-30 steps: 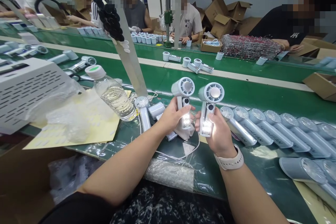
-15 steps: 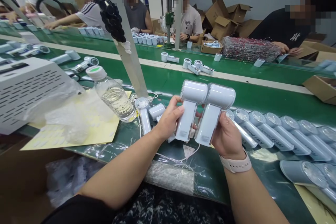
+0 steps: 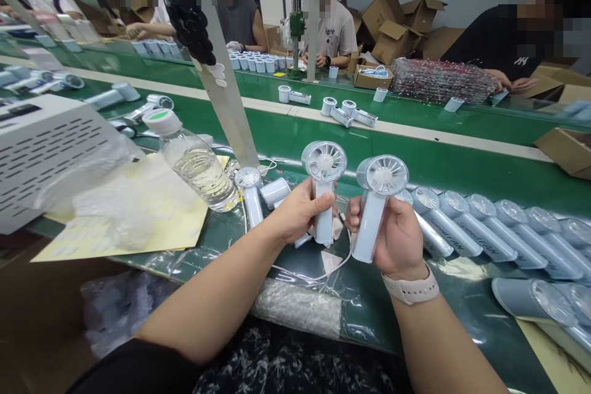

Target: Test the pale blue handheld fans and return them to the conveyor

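Two handheld fans are shown held apart above the table (image 3: 369, 315), between its far and near edges, one per hand. The left fan (image 3: 325, 163) is grasped by the left hand (image 3: 302, 208), its thumb laid across the handle and its other fingers mostly hidden behind. The right fan (image 3: 372, 217) is gripped by the right hand (image 3: 399, 235), with fingertips curled around the handle's left side. The left fan is held nearly upright; the right is tilted, its foot directed leftward. Both forearms are extended from the table's near edge, and the right wrist is encircled by a pale, perforated band (image 3: 410, 288).

Each fan is formed of glossy, pale-blue casing, with a straight handle and a round head faced by radial vanes. At least seven similar units are seen in a slanted row (image 3: 482, 231) along the far edge, toward the right; two more (image 3: 549, 303) are partly visible nearer the right corner. Three fans (image 3: 341, 116) are seen on the green surface beyond. Toward the left, one clear, ribbed bottle (image 3: 198, 166) is placed beside a yellow sheet (image 3: 184, 239). Crinkled, transparent wrap (image 3: 300, 311) is laid along the near edge.
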The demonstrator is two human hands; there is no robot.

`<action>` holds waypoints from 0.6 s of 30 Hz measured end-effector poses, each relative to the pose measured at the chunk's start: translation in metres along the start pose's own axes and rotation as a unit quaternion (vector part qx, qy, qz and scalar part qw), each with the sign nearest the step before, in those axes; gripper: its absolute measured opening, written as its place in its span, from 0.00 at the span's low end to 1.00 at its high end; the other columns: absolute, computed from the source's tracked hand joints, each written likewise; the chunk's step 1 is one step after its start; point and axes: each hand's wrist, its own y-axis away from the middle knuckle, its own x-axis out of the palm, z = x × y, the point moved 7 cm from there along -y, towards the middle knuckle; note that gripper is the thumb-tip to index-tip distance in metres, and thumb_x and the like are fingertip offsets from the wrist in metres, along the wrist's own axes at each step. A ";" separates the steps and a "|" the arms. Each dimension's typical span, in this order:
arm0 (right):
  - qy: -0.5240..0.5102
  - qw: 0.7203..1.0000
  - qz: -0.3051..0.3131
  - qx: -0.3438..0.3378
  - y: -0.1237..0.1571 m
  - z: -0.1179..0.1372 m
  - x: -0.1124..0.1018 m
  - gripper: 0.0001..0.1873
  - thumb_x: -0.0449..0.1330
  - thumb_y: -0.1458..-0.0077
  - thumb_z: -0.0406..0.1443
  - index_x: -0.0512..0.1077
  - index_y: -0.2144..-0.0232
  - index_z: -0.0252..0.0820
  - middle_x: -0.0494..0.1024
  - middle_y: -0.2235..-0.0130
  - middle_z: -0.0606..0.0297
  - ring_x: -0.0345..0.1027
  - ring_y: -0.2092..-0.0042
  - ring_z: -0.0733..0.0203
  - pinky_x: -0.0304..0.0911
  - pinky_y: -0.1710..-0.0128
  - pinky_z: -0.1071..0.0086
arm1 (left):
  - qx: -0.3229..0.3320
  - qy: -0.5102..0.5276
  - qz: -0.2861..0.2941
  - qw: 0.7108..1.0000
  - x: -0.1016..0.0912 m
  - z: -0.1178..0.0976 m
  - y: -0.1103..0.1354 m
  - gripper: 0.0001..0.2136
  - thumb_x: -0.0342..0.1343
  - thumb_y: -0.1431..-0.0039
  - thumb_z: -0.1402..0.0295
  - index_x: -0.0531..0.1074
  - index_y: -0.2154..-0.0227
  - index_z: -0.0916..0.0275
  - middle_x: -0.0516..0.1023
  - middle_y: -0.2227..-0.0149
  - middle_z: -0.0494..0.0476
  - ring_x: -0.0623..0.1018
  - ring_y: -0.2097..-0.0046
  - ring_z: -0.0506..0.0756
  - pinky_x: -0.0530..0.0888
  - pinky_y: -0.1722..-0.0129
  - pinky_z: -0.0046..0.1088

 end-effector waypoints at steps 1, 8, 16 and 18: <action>0.000 1.000 0.002 -0.002 0.001 0.000 0.002 0.17 0.57 0.47 0.50 0.73 0.74 0.44 0.75 0.72 0.63 0.66 0.75 0.62 0.66 0.76 0.66 | 0.005 0.000 0.010 1.000 0.001 0.000 0.000 0.32 0.73 0.63 0.44 0.69 0.64 0.63 0.71 0.72 0.49 0.72 0.73 0.48 0.71 0.72 0.25; -0.014 0.998 -0.024 -0.058 0.007 0.014 0.002 0.14 0.64 0.50 0.49 0.74 0.66 0.49 0.76 0.72 0.65 0.69 0.72 0.57 0.69 0.72 0.62 | 0.022 0.036 0.082 0.996 0.012 -0.011 0.004 0.24 0.63 0.45 0.47 0.74 0.59 0.64 0.81 0.63 0.59 0.82 0.62 0.58 0.79 0.60 0.38; 0.007 0.996 -0.052 -0.078 0.007 0.021 -0.006 0.17 0.61 0.44 0.50 0.75 0.56 0.52 0.82 0.60 0.61 0.77 0.59 0.48 0.73 0.58 0.49 | 0.030 0.011 0.095 0.995 0.007 -0.020 0.006 0.26 0.69 0.46 0.60 0.66 0.48 0.59 0.82 0.54 0.63 0.84 0.54 0.63 0.80 0.58 0.38; 0.000 0.994 -0.067 -0.085 0.007 0.022 -0.007 0.13 0.60 0.42 0.47 0.74 0.56 0.53 0.83 0.62 0.63 0.78 0.59 0.49 0.73 0.58 0.50 | 0.030 -0.007 0.093 0.995 0.006 -0.019 0.006 0.29 0.70 0.50 0.55 0.65 0.50 0.58 0.83 0.56 0.63 0.84 0.55 0.64 0.80 0.60 0.38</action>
